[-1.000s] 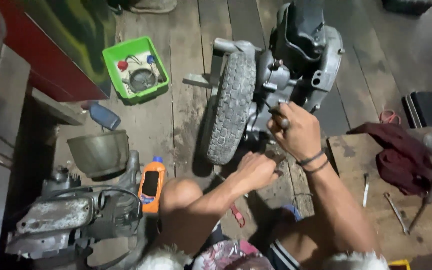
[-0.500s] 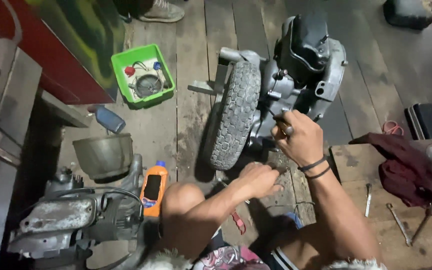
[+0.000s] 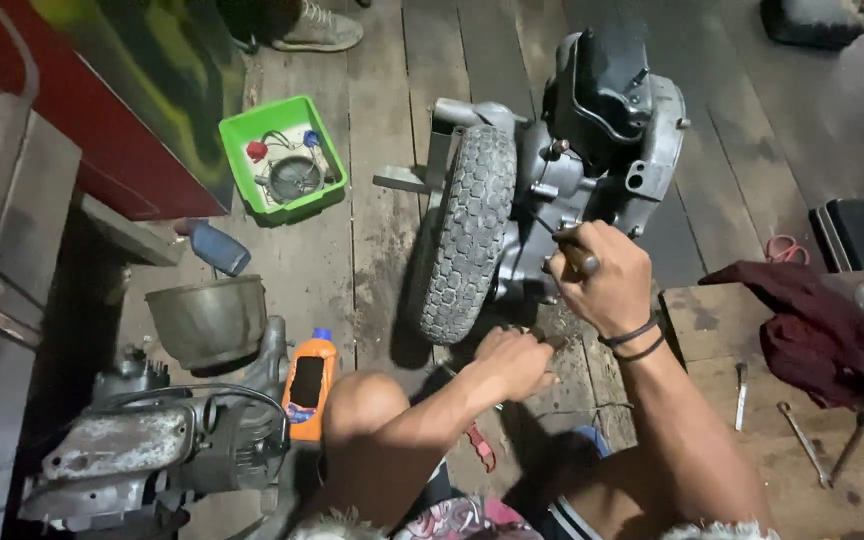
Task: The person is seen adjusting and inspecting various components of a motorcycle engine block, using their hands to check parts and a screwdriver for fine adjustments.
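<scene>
1. While the person crouches over the plank floor [image 3: 372,200], a scooter engine [image 3: 592,150] with its wheel [image 3: 467,230] attached lies near the floor's far edge.
2. Right hand [image 3: 602,280]: closed around a tool handle [image 3: 580,258], pressed against the engine casing just beside the wheel.
3. Left hand [image 3: 512,362]: rests on the floor below the wheel, fingers curled; whether it holds anything cannot be told.
4. A green tray [image 3: 242,130] of small parts sits toward the far left of the floor, well apart from the engine.
5. An orange bottle [image 3: 309,385] lies near the person's knee; a metal bowl [image 3: 207,320] and a second engine [image 3: 152,450] lie at the near left.
6. On the wooden bench [image 3: 712,320] at right lie a dark red rag [image 3: 812,330] and wrenches [image 3: 802,440].
</scene>
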